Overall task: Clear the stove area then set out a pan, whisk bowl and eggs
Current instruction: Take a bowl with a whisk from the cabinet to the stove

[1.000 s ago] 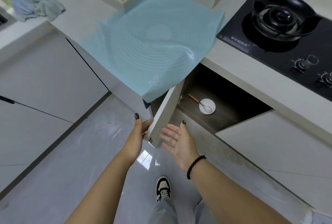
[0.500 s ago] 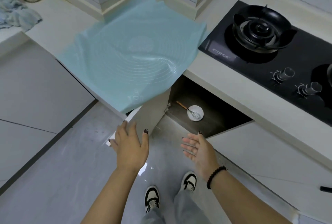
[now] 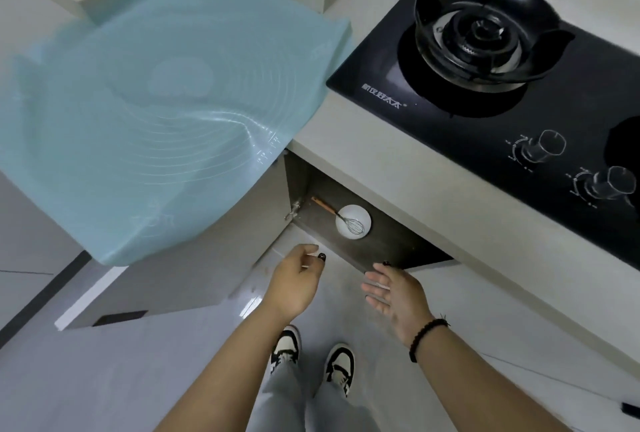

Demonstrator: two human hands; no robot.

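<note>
A small white bowl (image 3: 353, 221) sits on the dark shelf of the open cabinet (image 3: 391, 244) under the counter. A wire whisk (image 3: 346, 218) with an orange handle lies in it. My left hand (image 3: 294, 281) hovers in front of the shelf edge, fingers loosely curled, holding nothing. My right hand (image 3: 394, 293) is beside it, palm up with straight fingers, just below the shelf's front edge. Neither hand touches the bowl. The black gas stove (image 3: 491, 61) on the counter has a bare burner. No pan or eggs are in view.
The cabinet door (image 3: 180, 279) stands swung wide open to the left. A light blue silicone mat (image 3: 156, 113) covers the counter left of the stove and droops over its edge. Two stove knobs (image 3: 543, 147) face the front. My shoes are on the grey floor below.
The cabinet door has swung from half open to wide open. My left hand let go of its edge and moved right toward the shelf. My right hand stayed open near the shelf front.
</note>
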